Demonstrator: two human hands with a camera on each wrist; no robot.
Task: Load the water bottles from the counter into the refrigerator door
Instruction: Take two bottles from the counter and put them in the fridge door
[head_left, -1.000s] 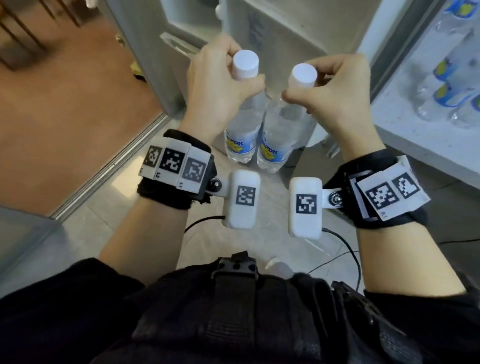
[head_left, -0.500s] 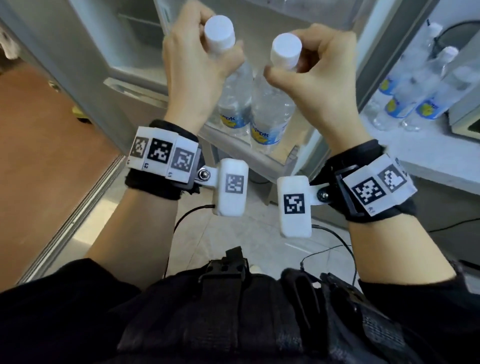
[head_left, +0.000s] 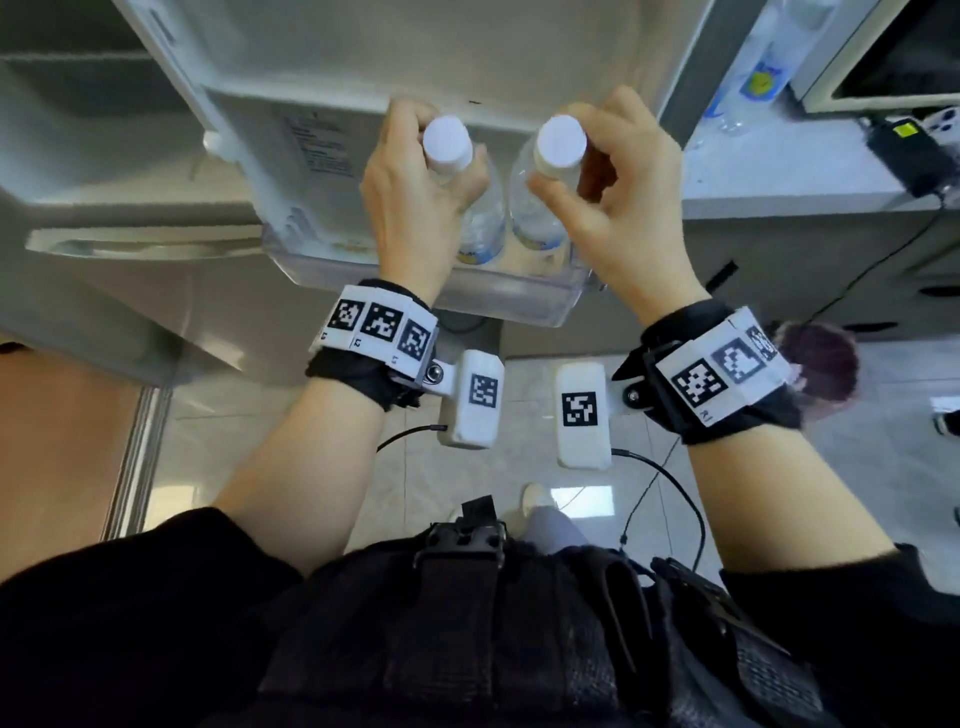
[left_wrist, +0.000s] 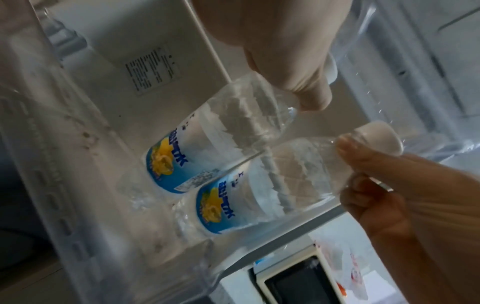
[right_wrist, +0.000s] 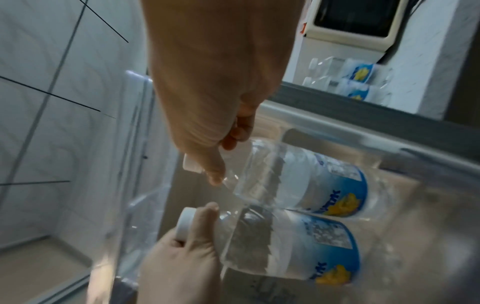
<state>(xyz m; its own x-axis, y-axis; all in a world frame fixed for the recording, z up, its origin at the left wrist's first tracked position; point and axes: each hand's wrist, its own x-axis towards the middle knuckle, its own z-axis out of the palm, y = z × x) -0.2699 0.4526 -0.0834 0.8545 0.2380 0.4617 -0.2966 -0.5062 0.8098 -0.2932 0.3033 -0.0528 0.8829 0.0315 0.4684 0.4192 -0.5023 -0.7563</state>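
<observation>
Two clear water bottles with white caps and blue-yellow labels stand side by side with their lower halves inside the clear door bin (head_left: 498, 304) of the open refrigerator door. My left hand (head_left: 415, 192) grips the left bottle (head_left: 483, 223) by the neck just under its cap. My right hand (head_left: 613, 208) pinches the neck of the right bottle (head_left: 530, 218) the same way. In the left wrist view the left bottle (left_wrist: 233, 127) lies above the right bottle (left_wrist: 272, 185). In the right wrist view the right bottle (right_wrist: 298, 179) is uppermost and the left bottle (right_wrist: 285, 246) below.
A grey counter (head_left: 779, 176) to the right carries more water bottles (head_left: 763, 67), a microwave (head_left: 909, 52) and a black power adapter (head_left: 914, 156). The refrigerator's inner shelves (head_left: 130, 156) lie to the left. Cables trail over the tiled floor (head_left: 649, 499).
Both hands carried the bottles from in front of the refrigerator up and forward to the door, then lowered them into the clear door bin. The grips stayed the same.
</observation>
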